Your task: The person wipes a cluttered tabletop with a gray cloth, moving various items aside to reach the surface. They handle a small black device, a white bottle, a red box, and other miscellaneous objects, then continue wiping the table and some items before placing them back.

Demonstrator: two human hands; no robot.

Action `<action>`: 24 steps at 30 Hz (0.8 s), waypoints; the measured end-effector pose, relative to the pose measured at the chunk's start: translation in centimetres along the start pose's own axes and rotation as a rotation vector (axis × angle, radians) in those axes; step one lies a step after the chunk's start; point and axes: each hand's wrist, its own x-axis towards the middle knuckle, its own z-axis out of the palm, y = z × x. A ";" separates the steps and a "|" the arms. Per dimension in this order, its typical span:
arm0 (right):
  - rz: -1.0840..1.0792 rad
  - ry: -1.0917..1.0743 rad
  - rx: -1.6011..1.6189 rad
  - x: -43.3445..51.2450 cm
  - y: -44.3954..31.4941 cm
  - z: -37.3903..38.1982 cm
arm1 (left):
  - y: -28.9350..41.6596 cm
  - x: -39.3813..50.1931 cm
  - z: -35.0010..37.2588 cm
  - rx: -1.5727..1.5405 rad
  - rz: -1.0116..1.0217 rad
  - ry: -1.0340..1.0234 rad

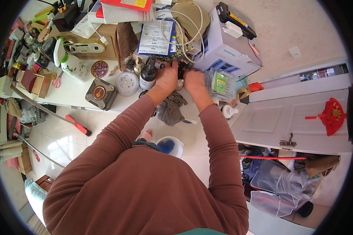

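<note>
Both my arms reach to the back of the white cabinet top. My left hand (167, 77) is among bottles, just right of a black pump bottle with a white label (148, 77); what its fingers touch is hidden. Close beside it, my right hand (194, 80) has bent fingers near a dark object (181, 69) between the hands; whether it grips this cannot be told. A crumpled grey cloth (170, 109) hangs at the front edge below my hands. Clear plastic packaging with a green label (220, 82) lies right of my right hand. A round white device (127, 83) stands to the left.
A blue clipboard (156, 36) and looped white cable (204, 38) lie behind my hands, beside a Siemens box (229, 50). Leftward are a black-grey square case (101, 93) and a spray bottle (73, 68). On the floor stands a white bucket (179, 147). An ajar white door (261, 117) is at right.
</note>
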 end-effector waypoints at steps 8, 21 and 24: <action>0.013 -0.013 0.087 0.1 0.0 -3.7 | -0.1 0.2 -0.1 -0.074 -0.060 -0.020; 0.185 0.194 0.374 1.8 0.4 -2.8 | 0.3 1.1 -1.0 -0.243 -0.137 -0.097; 0.258 0.256 0.511 1.7 0.2 -1.8 | 0.4 1.0 -1.3 -0.258 -0.163 -0.095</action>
